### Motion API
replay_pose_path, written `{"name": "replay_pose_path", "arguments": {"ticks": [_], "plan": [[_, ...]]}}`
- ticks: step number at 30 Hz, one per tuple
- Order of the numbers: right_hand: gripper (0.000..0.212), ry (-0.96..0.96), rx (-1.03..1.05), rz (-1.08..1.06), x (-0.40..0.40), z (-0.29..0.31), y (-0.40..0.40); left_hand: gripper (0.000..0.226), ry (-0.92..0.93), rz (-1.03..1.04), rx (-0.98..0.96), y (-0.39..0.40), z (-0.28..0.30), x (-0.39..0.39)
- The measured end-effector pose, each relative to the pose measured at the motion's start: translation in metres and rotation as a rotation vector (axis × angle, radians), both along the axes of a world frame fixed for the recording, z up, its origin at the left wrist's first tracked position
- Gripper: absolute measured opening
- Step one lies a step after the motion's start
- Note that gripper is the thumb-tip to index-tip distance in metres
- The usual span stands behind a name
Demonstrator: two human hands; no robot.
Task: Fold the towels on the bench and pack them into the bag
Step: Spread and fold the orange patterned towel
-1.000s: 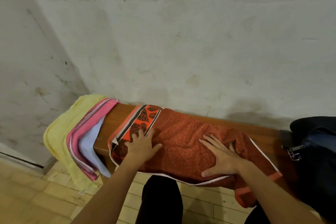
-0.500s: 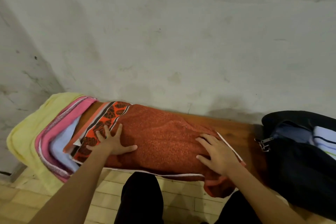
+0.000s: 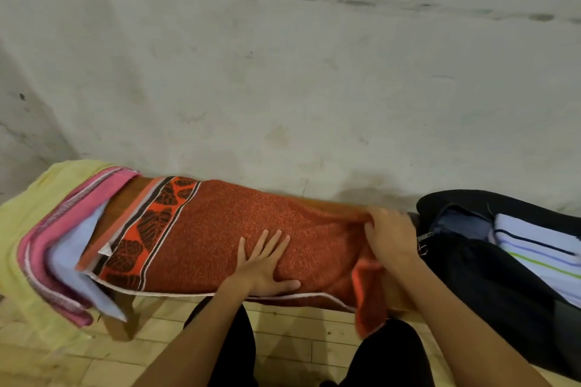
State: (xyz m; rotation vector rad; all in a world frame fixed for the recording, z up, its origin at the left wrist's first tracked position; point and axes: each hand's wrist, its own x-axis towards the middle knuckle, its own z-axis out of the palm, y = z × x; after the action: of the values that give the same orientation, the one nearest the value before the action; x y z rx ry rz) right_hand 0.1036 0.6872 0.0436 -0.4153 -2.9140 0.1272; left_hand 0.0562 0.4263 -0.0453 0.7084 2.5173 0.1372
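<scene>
An orange towel (image 3: 239, 229) lies long across the wooden bench (image 3: 399, 302), right in front of the person. One end has a band of dark leaf shapes. The other end hangs down over the front edge of the bench.

The left hand (image 3: 262, 264) lies flat on the middle of the orange towel, with its fingers spread out and straight. The right hand (image 3: 390, 236) is at the right end of the towel. It looks blurry. Its fingers curl around the cloth there and bunch it up.

At the left end of the bench is a pile of other towels: a yellow towel (image 3: 37, 207) at the bottom, a pink towel (image 3: 63, 223) on it, and a light blue towel (image 3: 75, 248) on top.

A dark bag (image 3: 490, 280) sits open at the right end of the bench, just beside the right hand. A white striped towel (image 3: 540, 251) is inside it.

Behind the bench is a grey wall (image 3: 283, 72).
</scene>
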Motion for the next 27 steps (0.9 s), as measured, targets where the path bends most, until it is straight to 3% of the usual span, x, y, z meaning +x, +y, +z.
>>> {"name": "replay_pose_path", "arguments": {"ticks": [2, 4, 8, 13, 19, 24, 27], "plan": [[0.03, 0.263, 0.211, 0.113, -0.004, 0.005, 0.003, 0.127, 0.02, 0.02, 0.005, -0.004, -0.003, -0.002], [0.041, 0.347, 0.241, 0.183, -0.003, -0.002, 0.002, 0.132, 0.027, 0.046, -0.004, -0.009, -0.003, -0.003], [0.053, 0.176, 0.074, 0.101, 0.017, -0.029, -0.004, 0.143, 0.002, 0.103, -0.024, -0.017, 0.001, -0.006], [0.048, -0.25, -0.146, 0.054, 0.045, -0.069, -0.003, 0.148, -0.057, 0.136, -0.035, -0.02, 0.006, -0.013], [0.054, -0.238, -0.169, 0.043, 0.061, -0.076, 0.0, 0.148, -0.054, 0.101, -0.033, -0.028, 0.003, -0.014], [0.055, -0.357, -0.135, -0.049, 0.055, -0.056, -0.009, 0.115, -0.067, 0.113, 0.062, -0.037, 0.002, -0.011], [0.058, -0.294, -0.161, -0.089, 0.043, -0.046, -0.012, 0.089, -0.021, 0.169, 0.134, -0.038, -0.001, -0.005]]}}
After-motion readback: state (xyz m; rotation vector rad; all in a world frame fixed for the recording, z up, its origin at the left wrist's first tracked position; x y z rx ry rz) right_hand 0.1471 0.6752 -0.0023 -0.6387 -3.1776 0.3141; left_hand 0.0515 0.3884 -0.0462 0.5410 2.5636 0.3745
